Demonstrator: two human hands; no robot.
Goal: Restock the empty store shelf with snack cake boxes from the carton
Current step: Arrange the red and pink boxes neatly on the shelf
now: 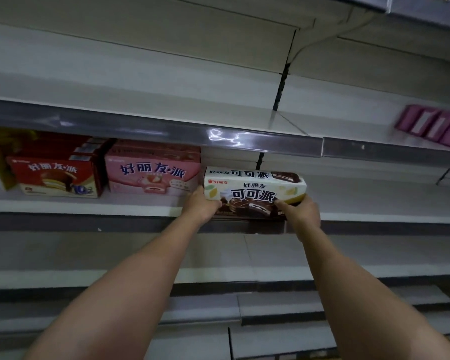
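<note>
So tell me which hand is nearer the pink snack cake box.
Left. The left hand grips the white cocoa pie box at the end right beside the pink box; the right hand grips its far end, a full box-length away.

the cocoa pie box (pixel 255 189) is white and brown with dark lettering and yellow patches. the strawberry pie box (pixel 152 172) is pink, the chocolate pie box (pixel 56 176) red, the far packets (pixel 433 126) purple and white.
</note>
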